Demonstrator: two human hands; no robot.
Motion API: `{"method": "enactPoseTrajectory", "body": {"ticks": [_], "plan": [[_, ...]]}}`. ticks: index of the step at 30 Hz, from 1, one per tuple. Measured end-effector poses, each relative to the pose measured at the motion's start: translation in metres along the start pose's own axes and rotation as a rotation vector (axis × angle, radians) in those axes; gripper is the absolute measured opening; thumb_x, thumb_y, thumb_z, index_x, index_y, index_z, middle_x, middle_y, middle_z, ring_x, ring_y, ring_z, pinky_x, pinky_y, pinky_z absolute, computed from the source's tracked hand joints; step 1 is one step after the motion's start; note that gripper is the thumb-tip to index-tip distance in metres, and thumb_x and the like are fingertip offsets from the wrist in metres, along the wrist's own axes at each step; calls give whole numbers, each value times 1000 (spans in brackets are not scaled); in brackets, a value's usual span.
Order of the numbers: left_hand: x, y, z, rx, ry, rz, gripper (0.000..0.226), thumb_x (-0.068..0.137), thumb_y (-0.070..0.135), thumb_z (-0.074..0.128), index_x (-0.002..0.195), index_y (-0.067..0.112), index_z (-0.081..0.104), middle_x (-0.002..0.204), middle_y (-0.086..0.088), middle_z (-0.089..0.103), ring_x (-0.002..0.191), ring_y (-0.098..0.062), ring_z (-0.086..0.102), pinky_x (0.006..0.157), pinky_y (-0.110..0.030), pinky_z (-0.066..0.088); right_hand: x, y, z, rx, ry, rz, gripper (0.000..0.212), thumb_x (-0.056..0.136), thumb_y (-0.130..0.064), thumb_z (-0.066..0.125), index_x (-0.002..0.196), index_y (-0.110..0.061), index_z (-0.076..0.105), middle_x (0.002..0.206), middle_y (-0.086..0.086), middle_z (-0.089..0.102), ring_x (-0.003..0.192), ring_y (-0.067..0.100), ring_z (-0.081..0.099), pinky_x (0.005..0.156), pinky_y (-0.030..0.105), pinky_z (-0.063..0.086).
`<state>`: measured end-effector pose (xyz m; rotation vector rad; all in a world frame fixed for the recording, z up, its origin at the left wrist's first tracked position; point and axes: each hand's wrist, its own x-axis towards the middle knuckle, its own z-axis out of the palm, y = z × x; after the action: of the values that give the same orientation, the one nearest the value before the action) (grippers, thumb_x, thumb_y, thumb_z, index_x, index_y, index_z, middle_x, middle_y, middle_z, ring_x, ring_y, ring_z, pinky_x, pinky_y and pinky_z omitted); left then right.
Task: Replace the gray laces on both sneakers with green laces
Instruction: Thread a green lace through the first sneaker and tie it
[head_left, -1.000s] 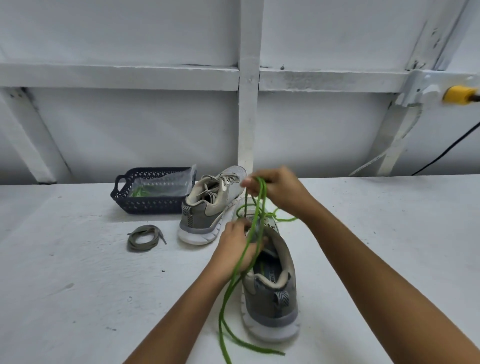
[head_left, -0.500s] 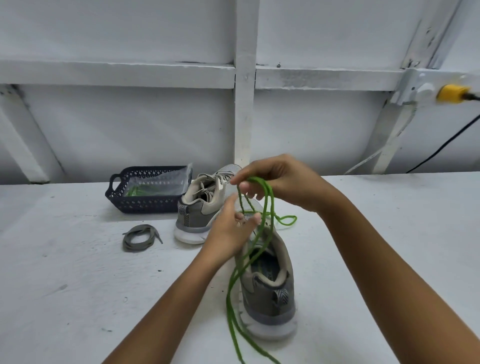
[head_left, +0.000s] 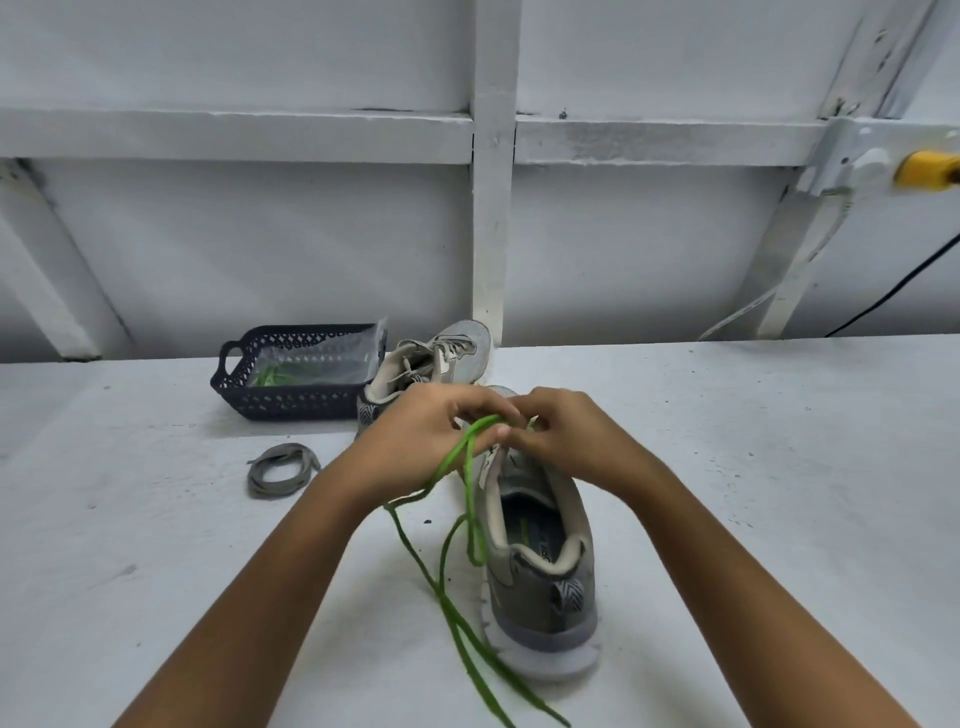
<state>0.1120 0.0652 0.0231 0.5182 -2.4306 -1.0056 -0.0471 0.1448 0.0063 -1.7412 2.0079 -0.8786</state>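
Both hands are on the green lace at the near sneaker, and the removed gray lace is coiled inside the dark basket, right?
No: the head view shows the coiled gray lace lying on the white table in front of the dark perforated plastic basket, not inside it. The left hand and right hand do hold the green lace.

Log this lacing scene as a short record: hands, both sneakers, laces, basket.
left hand: grips green lace above near sneaker
right hand: pinches same lace beside left hand
near sneaker: heel toward camera, green ends trailing on table
far sneaker: gray lace in place
removed gray lace: coiled on table, left
basket: holds clear bag of green lace
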Motion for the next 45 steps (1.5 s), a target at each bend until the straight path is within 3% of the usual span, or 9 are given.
{"method": "enactPoseTrajectory", "body": {"ticks": [4,8,11,17,21,28,33,40,45], "plan": [[5,8,-12,14,-181,-13,21,90,11,62,99,29,70,87,12,72,85,0,64,82,-22,51,-3,2,13,-90,107,-28,18,90,-17,59,96,-8,73,86,12,64,81,22,56,67,30,33],[29,-4,-15,23,-39,-112,22,92,8,51,99,26,63,84,7,69,82,-9,64,81,-27,50,-12,12,28,-167,233,-61,27,91,-11,54,112,-17,70,99,6,66,94,25,51,70,25,27],[57,-23,2,321,-79,-141,21,91,14,53,108,18,66,99,4,66,93,-10,60,75,-7,39,-16,19,38,-151,284,-47,31,91,-7,51,116,-17,67,108,3,66,99,28,49,75,25,29],[90,-45,37,599,-359,-169,28,86,23,58,110,9,63,111,-6,64,102,-21,56,74,-25,38,-14,28,43,-110,268,-63,33,89,-26,45,110,-17,69,98,7,67,91,29,52,70,24,26],[96,-50,45,621,-299,-194,13,85,15,53,93,8,61,99,-11,63,93,-26,56,73,-32,42,-13,28,44,-118,278,-67,36,87,-30,41,102,-17,71,95,5,68,87,28,54,69,23,27],[102,-45,20,-423,56,-494,26,88,5,47,63,11,48,56,-1,50,55,-16,46,50,-20,32,-15,28,45,-131,310,-44,21,96,-23,51,101,-14,69,92,6,66,88,25,51,68,23,26],[109,-32,-18,-981,295,-427,29,92,6,47,63,13,46,46,4,44,44,-9,42,47,-21,38,-16,27,46,-130,320,-49,23,97,-26,50,99,-14,69,91,6,66,86,25,51,66,21,23],[111,-31,-36,-732,375,-420,18,92,0,46,84,15,52,65,-1,45,56,-12,44,53,-26,42,-17,25,44,-116,326,-59,21,96,-25,52,99,-13,69,92,7,67,87,26,51,66,21,23],[102,-37,-30,103,234,-396,45,89,11,47,133,17,43,120,-13,47,93,-23,53,81,-33,46,-18,25,43,-124,328,-67,21,96,-23,52,97,-13,70,89,6,67,86,28,54,65,22,23]]}}
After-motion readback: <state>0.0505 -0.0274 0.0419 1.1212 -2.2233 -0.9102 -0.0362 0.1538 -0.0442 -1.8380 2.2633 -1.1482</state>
